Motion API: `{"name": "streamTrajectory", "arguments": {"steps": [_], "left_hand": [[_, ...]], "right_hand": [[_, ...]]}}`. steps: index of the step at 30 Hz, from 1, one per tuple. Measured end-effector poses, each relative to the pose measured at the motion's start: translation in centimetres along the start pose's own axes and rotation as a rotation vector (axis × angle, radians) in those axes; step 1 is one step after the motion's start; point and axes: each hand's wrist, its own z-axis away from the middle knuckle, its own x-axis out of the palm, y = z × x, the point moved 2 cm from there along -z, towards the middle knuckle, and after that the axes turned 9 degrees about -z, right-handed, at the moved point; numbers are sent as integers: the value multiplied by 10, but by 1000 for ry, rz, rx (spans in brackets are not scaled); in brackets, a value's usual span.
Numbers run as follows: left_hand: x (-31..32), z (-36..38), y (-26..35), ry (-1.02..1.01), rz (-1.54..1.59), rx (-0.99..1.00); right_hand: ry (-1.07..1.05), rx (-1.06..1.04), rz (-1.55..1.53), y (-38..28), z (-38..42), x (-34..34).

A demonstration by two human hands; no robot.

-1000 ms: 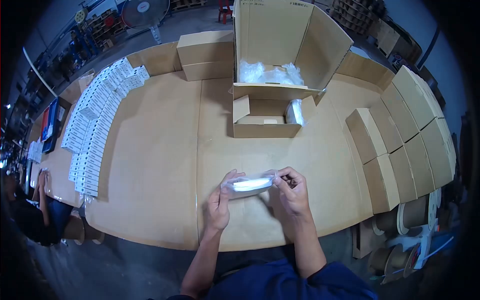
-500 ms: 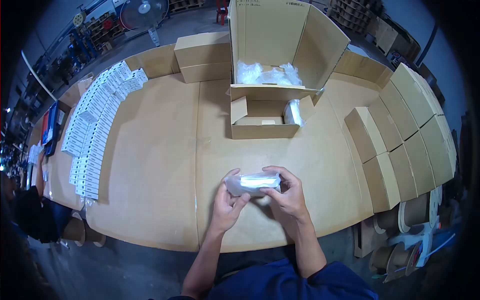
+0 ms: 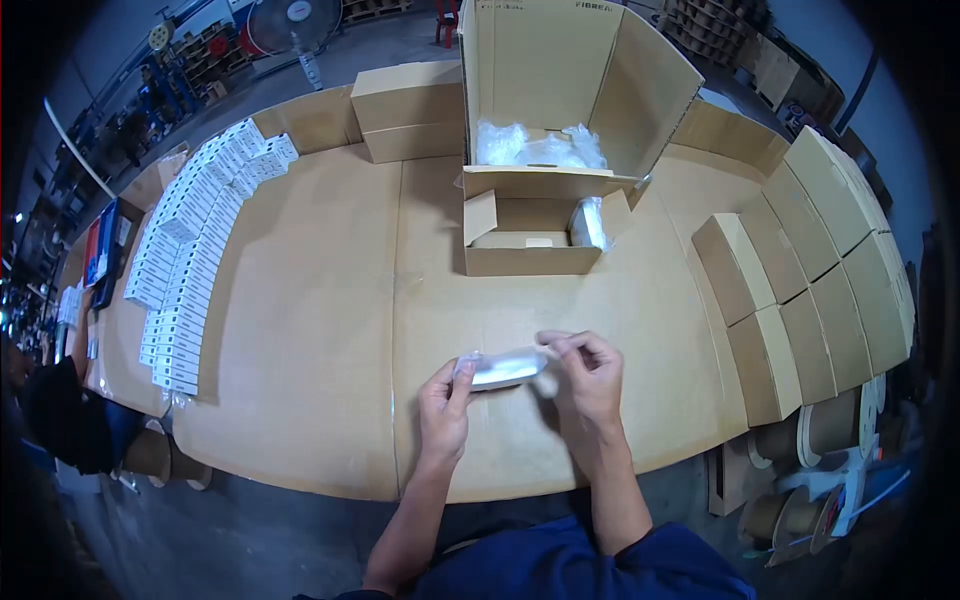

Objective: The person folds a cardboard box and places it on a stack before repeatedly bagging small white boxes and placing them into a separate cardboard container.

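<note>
- A big brown table covered in flat cardboard (image 3: 300, 330) fills most of the view.
- A tall open brown cardboard box (image 3: 560, 80) stands at the far side of the table, with crinkly clear plastic bags (image 3: 540, 148) lying inside it.
- A row of shut brown cardboard boxes (image 3: 810, 270) lines the right edge of the table.
- Two more shut brown boxes (image 3: 410, 110) sit stacked just left of the tall box.
- Many small white boxes (image 3: 195, 240) lie in long rows along the left side of the table.
- A small open brown cardboard box (image 3: 535, 240) sits right in front of the tall box, with one bagged white thing tucked in its right end.
- The left hand (image 3: 445, 405) and the right hand (image 3: 590, 380) are up over the near part of the table.
- Between them is a small white flat thing in a clear plastic bag (image 3: 505, 368), held lying sideways just above the table.
- The left grip is pinched shut on the left end of the bag.
- The right grip is pinched shut on the right end of the bag.
</note>
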Motion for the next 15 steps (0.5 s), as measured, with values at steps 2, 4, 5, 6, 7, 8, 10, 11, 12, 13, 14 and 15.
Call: {"name": "streamTrajectory", "arguments": {"steps": [2, 4, 5, 6, 7, 8, 10, 11, 12, 13, 14, 15], "left_hand": [[-3, -2, 1, 2, 19, -12], [-3, -5, 1, 6, 33, -28], [-2, -5, 1, 11, 36, -41], [-2, -4, 1, 13, 39, -55], [0, -5, 0, 0, 43, -45], [2, -5, -1, -11, 47, -35], [3, -4, -3, -14, 66, -32], [3, -4, -4, -6, 82, -38], [2, -4, -5, 2, 98, -44], [-1, -4, -6, 0, 101, -51], [-3, -4, -7, -3, 104, -59], [-4, -4, -8, -8, 108, -68]], "right_hand": [[-72, -96, 14, -2, -3, -9], [-268, -185, 39, -5, -2, -12], [-403, -168, 93, -6, -1, -10], [-455, -169, 192, -8, 2, -6], [-508, -171, 292, -12, 5, 3], [-561, -173, 391, -13, 7, 10], [-515, -103, 438, -9, 8, 12], [-475, -56, 433, -8, 8, 12], [-437, -9, 429, -7, 8, 13], [-400, 11, 365, -11, 9, 18], [-409, 7, 384, -11, 9, 18], [-417, 3, 405, -12, 8, 17]]}}
